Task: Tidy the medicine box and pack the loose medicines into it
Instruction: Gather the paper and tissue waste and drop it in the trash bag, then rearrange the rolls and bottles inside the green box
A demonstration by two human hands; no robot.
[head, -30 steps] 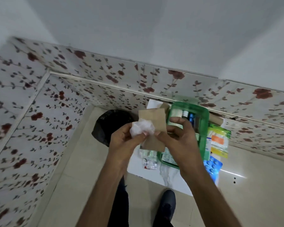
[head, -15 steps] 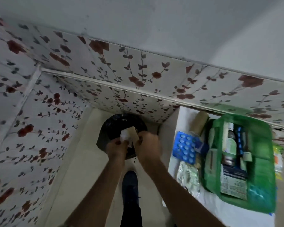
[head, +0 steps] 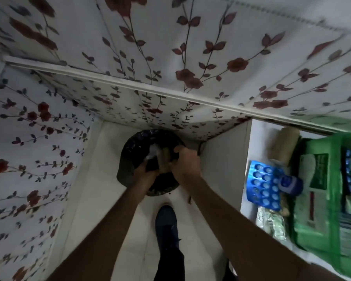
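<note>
Your left hand (head: 145, 173) pinches white wad (head: 153, 152) | your right hand (head: 185, 162) grips brown card (head: 164, 159) | both over black bin (head: 148, 161) | green box (head: 328, 195) on table, right

Black-lined bin (head: 138, 147) on floor by floral wall (head: 190, 57), dark shoe (head: 166, 220) near.

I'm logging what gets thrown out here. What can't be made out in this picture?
- Head view: bin contents, dark and covered by both hands.
- Brown piece and white wad: blurred, which hand's grip unclear.
- Green box: cut by right edge, labels motion-blurred.
- Blue blister pack: print unreadable.
</note>
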